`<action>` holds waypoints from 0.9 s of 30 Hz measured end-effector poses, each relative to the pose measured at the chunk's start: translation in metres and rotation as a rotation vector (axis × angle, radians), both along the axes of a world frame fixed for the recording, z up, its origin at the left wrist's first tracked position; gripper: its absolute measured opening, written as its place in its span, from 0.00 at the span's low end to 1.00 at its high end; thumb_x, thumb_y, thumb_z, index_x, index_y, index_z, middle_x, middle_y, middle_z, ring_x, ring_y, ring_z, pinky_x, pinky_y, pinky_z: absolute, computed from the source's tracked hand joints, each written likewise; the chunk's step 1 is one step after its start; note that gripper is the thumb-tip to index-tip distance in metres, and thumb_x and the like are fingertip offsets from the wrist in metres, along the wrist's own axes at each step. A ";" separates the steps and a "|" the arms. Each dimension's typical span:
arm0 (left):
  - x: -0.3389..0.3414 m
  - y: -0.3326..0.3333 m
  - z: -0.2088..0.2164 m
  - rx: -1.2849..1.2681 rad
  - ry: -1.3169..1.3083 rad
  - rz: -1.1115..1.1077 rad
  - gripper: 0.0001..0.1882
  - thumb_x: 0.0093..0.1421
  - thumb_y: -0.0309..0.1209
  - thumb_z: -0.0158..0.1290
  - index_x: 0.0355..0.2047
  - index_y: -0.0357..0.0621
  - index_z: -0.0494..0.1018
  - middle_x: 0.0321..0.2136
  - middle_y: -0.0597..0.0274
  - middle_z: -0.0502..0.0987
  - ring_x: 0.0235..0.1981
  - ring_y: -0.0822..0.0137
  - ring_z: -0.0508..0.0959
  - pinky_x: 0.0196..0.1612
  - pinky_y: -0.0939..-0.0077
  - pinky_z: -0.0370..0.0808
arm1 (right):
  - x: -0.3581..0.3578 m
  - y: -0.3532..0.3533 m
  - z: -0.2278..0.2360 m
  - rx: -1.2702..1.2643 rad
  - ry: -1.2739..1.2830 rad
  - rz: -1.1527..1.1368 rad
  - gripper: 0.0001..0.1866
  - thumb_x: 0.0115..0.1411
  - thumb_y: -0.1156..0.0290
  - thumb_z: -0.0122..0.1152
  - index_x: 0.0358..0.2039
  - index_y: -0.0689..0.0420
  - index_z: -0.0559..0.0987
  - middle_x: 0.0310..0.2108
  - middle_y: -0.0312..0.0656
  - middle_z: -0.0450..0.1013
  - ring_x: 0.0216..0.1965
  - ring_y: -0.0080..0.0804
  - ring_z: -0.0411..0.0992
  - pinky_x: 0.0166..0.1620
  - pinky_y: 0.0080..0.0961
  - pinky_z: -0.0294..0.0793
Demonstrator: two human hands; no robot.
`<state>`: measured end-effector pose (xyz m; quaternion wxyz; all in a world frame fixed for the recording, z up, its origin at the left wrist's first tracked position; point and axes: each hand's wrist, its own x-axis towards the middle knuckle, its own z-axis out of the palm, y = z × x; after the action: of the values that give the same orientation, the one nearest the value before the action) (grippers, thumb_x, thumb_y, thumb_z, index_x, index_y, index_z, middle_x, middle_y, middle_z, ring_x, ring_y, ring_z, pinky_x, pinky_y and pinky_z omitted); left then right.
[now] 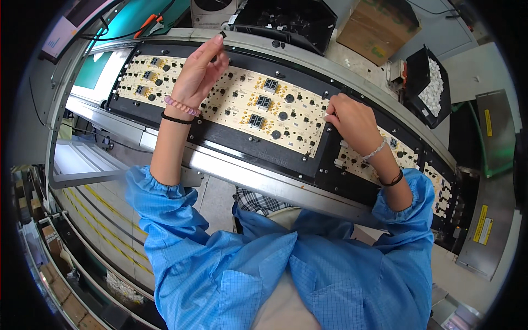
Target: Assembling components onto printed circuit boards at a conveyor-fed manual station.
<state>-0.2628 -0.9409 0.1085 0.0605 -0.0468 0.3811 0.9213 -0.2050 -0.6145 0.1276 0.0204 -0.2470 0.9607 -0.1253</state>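
My left hand (201, 74) is raised over the far edge of the line, its thumb and fingertips pinching a small black component (223, 34). Below it lies a cream circuit board (231, 118) in a black carrier frame (220, 135); the board carries several digit displays (263, 102), round black parts and small switches. My right hand (352, 121) is closed above the frame's bar, between that board and another cream board (404, 157) to the right. Its fingertips are pressed together near the first board's right edge; what they hold, if anything, is hidden.
Beyond the rail stand a black bin of small dark parts (286, 22), a cardboard box (379, 30) and a black tray of white parts (432, 88). Orange-handled cutters (147, 23) lie at the far left. A metal rail (247, 173) runs along the near side.
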 end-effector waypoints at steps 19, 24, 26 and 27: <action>0.005 0.015 -0.012 -1.829 0.765 -0.015 0.05 0.54 0.33 0.56 0.28 0.49 0.78 0.28 0.65 0.79 0.31 0.62 0.79 0.34 0.70 0.75 | 0.032 0.083 -0.002 -1.811 -0.845 -0.550 0.20 0.65 0.80 0.44 0.57 0.65 0.63 0.45 0.42 0.67 0.24 0.13 0.57 0.21 0.08 0.56; 0.004 0.019 -0.011 -1.918 0.823 0.009 0.04 0.54 0.32 0.56 0.28 0.49 0.78 0.26 0.66 0.77 0.30 0.63 0.79 0.32 0.71 0.75 | 0.031 0.063 0.005 -1.977 -1.012 -0.723 0.20 0.65 0.81 0.43 0.58 0.65 0.61 0.46 0.44 0.66 0.26 0.15 0.59 0.22 0.07 0.58; 0.004 0.018 -0.012 -1.959 0.840 0.018 0.04 0.54 0.32 0.56 0.28 0.49 0.78 0.26 0.66 0.77 0.30 0.63 0.79 0.32 0.71 0.75 | 0.029 0.063 0.000 -1.990 -1.022 -0.644 0.17 0.67 0.78 0.44 0.56 0.65 0.63 0.44 0.43 0.66 0.25 0.14 0.58 0.21 0.07 0.58; 0.004 0.019 -0.013 -1.964 0.852 0.016 0.04 0.53 0.32 0.55 0.28 0.50 0.78 0.25 0.67 0.76 0.30 0.63 0.79 0.31 0.70 0.75 | 0.030 0.064 -0.003 -2.000 -1.027 -0.566 0.16 0.69 0.74 0.44 0.54 0.64 0.64 0.42 0.41 0.67 0.24 0.13 0.58 0.21 0.06 0.57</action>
<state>-0.2589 -0.9223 0.0958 -0.1479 0.2482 0.9452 0.1519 -0.1753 -0.5505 0.1243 0.1747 0.1509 0.3321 -0.9146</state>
